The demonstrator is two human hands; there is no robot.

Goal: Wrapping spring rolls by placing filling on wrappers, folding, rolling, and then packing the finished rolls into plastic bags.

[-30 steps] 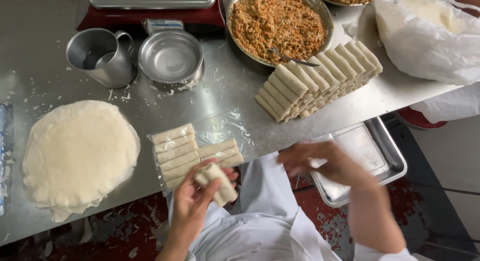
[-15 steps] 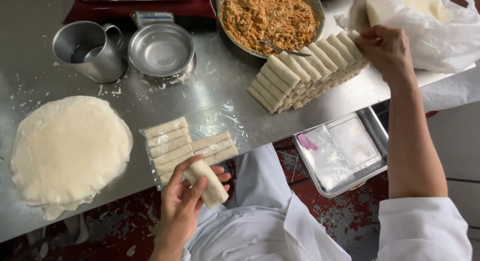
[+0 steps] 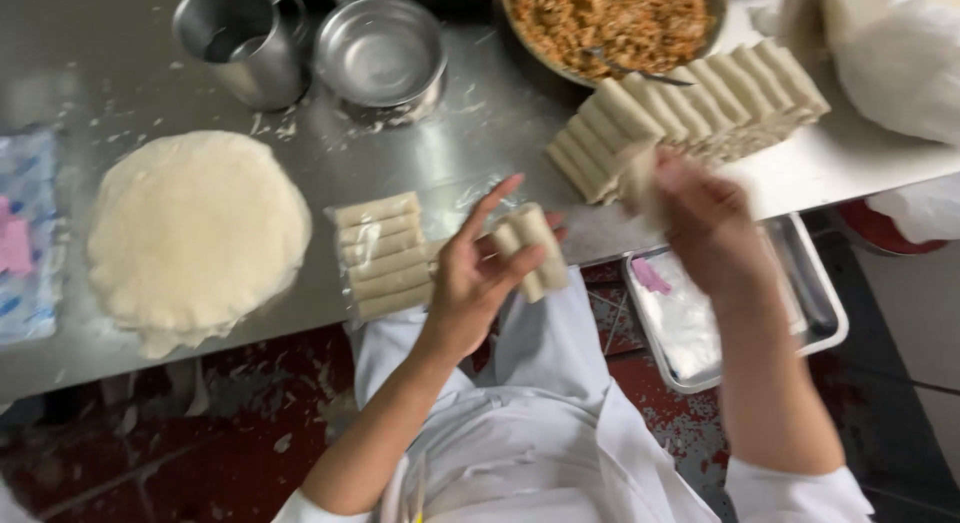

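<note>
My left hand point(image 3: 478, 273) holds two pale rolled spring rolls point(image 3: 530, 245) over the steel table's front edge. My right hand point(image 3: 705, 218), blurred by motion, grips another pale roll point(image 3: 640, 178) just in front of a long stacked row of rolls point(image 3: 690, 113) on the table. A small packet of rolls in clear wrap point(image 3: 380, 253) lies just left of my left hand. A round stack of thin white wrappers point(image 3: 195, 233) sits at the left.
A metal mug point(image 3: 240, 43) and a small steel bowl point(image 3: 380, 53) stand at the back. A big pan of shredded filling point(image 3: 620, 18) is behind the rolls. White plastic bag point(image 3: 890, 53) at right. A steel tray point(image 3: 740, 313) sits lower, beside my lap.
My right hand went up to the far end of the stacked row, then came back toward me with a roll. My left hand now holds two rolls instead of one.
</note>
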